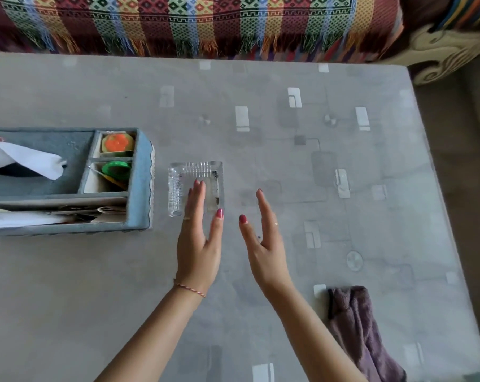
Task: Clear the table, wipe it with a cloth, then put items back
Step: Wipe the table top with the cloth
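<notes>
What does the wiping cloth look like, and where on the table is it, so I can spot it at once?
Start at the grey patterned table and go to its near right corner, right of the right hand. There lies the crumpled, fuzzy mauve-purple cloth, reaching toward the table's edge. It is the only soft, dark thing there; the clear glass ashtray and blue felt organizer box sit far left.
</notes>
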